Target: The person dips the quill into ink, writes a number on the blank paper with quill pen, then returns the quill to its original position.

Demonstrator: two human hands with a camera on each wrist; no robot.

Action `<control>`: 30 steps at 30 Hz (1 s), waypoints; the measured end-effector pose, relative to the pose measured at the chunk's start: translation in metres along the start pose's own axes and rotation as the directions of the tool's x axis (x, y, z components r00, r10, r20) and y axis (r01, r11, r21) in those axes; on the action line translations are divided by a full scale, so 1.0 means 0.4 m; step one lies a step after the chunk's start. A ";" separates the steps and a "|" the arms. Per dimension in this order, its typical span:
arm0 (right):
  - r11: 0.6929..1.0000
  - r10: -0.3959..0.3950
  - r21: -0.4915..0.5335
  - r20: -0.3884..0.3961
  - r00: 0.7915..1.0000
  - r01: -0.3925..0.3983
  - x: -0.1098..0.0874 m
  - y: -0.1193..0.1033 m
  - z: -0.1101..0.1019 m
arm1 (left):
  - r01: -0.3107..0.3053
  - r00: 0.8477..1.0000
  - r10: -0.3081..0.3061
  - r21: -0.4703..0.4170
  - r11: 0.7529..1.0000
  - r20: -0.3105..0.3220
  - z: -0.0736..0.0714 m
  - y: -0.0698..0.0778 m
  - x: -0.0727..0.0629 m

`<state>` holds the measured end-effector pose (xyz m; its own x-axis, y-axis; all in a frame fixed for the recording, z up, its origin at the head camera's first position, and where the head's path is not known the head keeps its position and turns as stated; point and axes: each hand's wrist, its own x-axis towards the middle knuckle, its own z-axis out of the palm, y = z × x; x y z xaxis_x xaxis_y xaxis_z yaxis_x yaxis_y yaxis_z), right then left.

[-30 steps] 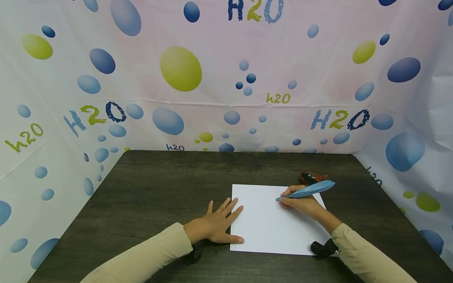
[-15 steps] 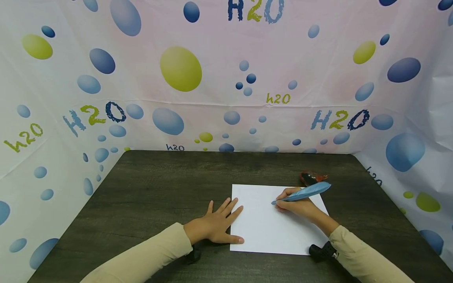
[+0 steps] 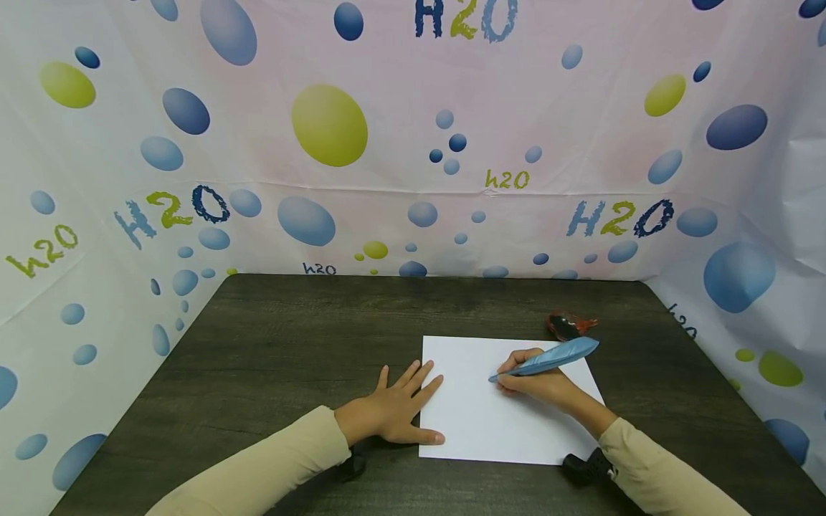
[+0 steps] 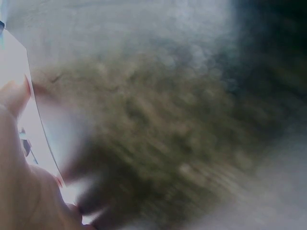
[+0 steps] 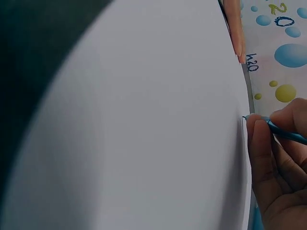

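Observation:
A white sheet of paper lies on the dark table. My right hand pinches a blue feather pen near its point, with the feather end slanting up to the right. In the right wrist view the tip of the pen sits right at the paper's surface, between thumb and fingers. My left hand lies flat with spread fingers at the left edge of the sheet, its thumb and fingertips on the paper. The left wrist view is mostly blurred, showing part of that hand against the sheet's edge.
Just behind the paper's far right corner lies a small reddish-brown and black object. Dark wood-grain tabletop surrounds the sheet. A white backdrop with blue and green dots stands along the back and sides.
My right hand has slid with the feather pen to the left and nearer to me over the paper. The left hand and the sheet stay put.

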<state>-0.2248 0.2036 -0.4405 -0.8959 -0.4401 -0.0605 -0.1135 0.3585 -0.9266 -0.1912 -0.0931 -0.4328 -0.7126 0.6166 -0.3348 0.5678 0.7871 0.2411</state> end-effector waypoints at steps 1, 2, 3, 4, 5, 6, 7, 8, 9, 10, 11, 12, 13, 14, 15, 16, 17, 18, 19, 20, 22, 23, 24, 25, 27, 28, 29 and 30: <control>1.000 -0.003 0.008 0.006 1.000 0.003 -0.002 0.000 0.002 | 0.000 1.000 0.000 0.001 1.000 0.000 0.000 0.000 0.000; 1.000 -0.008 0.013 0.012 1.000 0.008 -0.003 0.000 0.003 | 0.001 1.000 -0.001 0.002 1.000 0.000 0.000 0.000 0.000; 1.000 -0.013 0.016 0.018 1.000 0.013 -0.004 -0.001 0.005 | 0.001 1.000 -0.001 0.001 1.000 0.001 0.000 0.000 0.000; 1.000 -0.020 0.018 0.025 0.999 0.019 -0.006 -0.001 0.006 | 0.002 1.000 -0.002 0.001 1.000 0.002 0.000 0.001 0.000; 0.999 -0.026 0.023 0.032 0.999 0.025 -0.008 -0.001 0.007 | 0.002 1.000 -0.002 0.000 1.000 0.001 -0.001 0.001 0.000; 0.999 -0.034 0.024 0.038 0.999 0.034 -0.009 -0.001 0.008 | 0.003 1.000 -0.003 -0.001 1.000 0.001 -0.001 0.002 0.000; 0.999 -0.042 0.022 0.043 0.998 0.041 -0.010 -0.001 0.009 | 0.004 1.000 -0.004 -0.004 1.000 0.002 -0.001 0.002 -0.001; 0.999 -0.048 0.020 0.049 0.998 0.047 -0.012 0.000 0.010 | 0.004 1.000 -0.004 -0.004 1.000 0.002 -0.002 0.003 -0.001; 0.998 -0.053 0.018 0.054 0.997 0.052 -0.013 0.001 0.011 | 0.005 1.000 -0.005 -0.005 1.000 0.002 -0.003 0.004 -0.001; 0.998 -0.056 0.015 0.059 0.997 0.055 -0.015 0.002 0.011 | 0.005 1.000 -0.005 -0.005 1.000 0.002 -0.003 0.004 -0.002; 0.998 -0.058 0.015 0.064 0.996 0.057 -0.017 0.003 0.011 | 0.005 1.000 -0.005 -0.005 1.000 0.002 -0.003 0.005 -0.002; 0.998 -0.063 0.013 0.070 0.996 0.062 -0.019 0.004 0.011 | 0.004 1.000 -0.004 -0.004 1.000 0.002 -0.003 0.005 -0.002; 0.998 -0.066 0.013 0.076 0.995 0.066 -0.022 0.005 0.011 | 0.004 1.000 -0.003 -0.004 1.000 0.001 -0.003 0.005 -0.002; 0.998 -0.069 0.015 0.084 0.994 0.068 -0.024 0.006 0.011 | 0.003 1.000 -0.003 -0.004 1.000 0.001 -0.003 0.005 -0.002; 0.997 -0.073 0.013 0.092 0.993 0.072 -0.027 0.006 0.010 | 0.003 1.000 -0.003 -0.005 1.000 0.001 -0.003 0.005 -0.002; 0.997 -0.076 0.013 0.098 0.992 0.075 -0.030 0.007 0.010 | 0.002 1.000 -0.002 -0.007 1.000 0.001 -0.003 0.005 -0.002; 0.997 -0.082 0.018 0.106 0.991 0.080 -0.033 0.007 0.009 | 0.003 1.000 -0.003 -0.008 1.000 0.001 -0.003 0.005 -0.002; 0.996 -0.086 0.022 0.115 0.990 0.084 -0.035 0.007 0.009 | 0.003 1.000 -0.003 -0.010 1.000 0.002 -0.002 0.004 -0.002; 0.996 -0.091 0.025 0.122 0.988 0.088 -0.037 0.007 0.008 | 0.004 1.000 -0.004 -0.011 1.000 0.003 -0.002 0.004 -0.003; 0.995 -0.095 0.030 0.128 0.987 0.092 -0.039 0.007 0.008 | 0.005 1.000 -0.005 -0.012 1.000 0.003 -0.002 0.004 -0.003; 0.994 -0.109 0.040 0.141 0.984 0.105 -0.043 0.007 0.007 | 0.006 1.000 -0.006 -0.011 1.000 0.003 -0.002 0.004 -0.003; 0.993 -0.118 0.044 0.148 0.982 0.112 -0.045 0.007 0.006 | 0.007 1.000 -0.007 -0.011 1.000 0.003 -0.002 0.004 -0.003; 0.992 -0.126 0.046 0.156 0.980 0.120 -0.047 0.008 0.004 | 0.006 1.000 -0.006 -0.012 1.000 0.002 -0.003 0.004 -0.004; 0.990 -0.136 0.050 0.163 0.977 0.130 -0.049 0.009 0.003 | 0.006 1.000 -0.006 -0.012 1.000 0.001 -0.003 0.005 -0.004; 0.989 -0.149 0.053 0.177 0.973 0.142 -0.053 0.010 -0.001 | 0.004 1.000 -0.004 -0.013 1.000 0.001 -0.004 0.005 -0.004; 0.988 -0.153 0.054 0.184 0.971 0.145 -0.054 0.011 -0.003 | 0.003 1.000 -0.003 -0.014 1.000 0.001 -0.004 0.005 -0.004; 0.988 -0.155 0.052 0.190 0.970 0.147 -0.056 0.012 -0.005 | 0.002 1.000 -0.002 -0.015 1.000 0.002 -0.005 0.005 -0.005; 0.988 -0.154 0.050 0.196 0.968 0.147 -0.058 0.012 -0.007 | 0.002 1.000 -0.002 -0.015 1.000 0.002 -0.005 0.006 -0.005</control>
<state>-0.2058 0.2178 -0.4427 -0.7661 -0.6426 0.0112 -0.2223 0.2486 -0.9428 -0.1893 -0.0924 -0.4298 -0.7128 0.6151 -0.3369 0.5602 0.7884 0.2542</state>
